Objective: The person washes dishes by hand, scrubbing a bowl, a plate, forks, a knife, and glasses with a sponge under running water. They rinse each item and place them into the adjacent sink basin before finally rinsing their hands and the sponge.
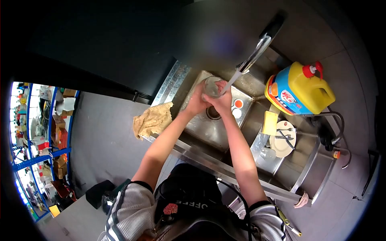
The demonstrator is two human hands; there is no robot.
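A clear glass (212,87) is held over the left basin of a metal sink (205,130). My left hand (196,100) wraps round its near left side. On the right, my right hand (222,98) grips the same glass, with some fingers at its mouth. Water runs from the faucet (257,52) down to the glass and my right hand. Below my hands is the drain (213,113). Two small round dishes lie in the basin, one with red in it (238,104) and a white one (237,113).
A yellow jug with a red pump (299,90) stands behind the sink at the right. A yellow sponge (269,123), a plate with cutlery (282,144) and another glass (267,154) are nearby. A tan cloth (152,119) hangs over the left edge.
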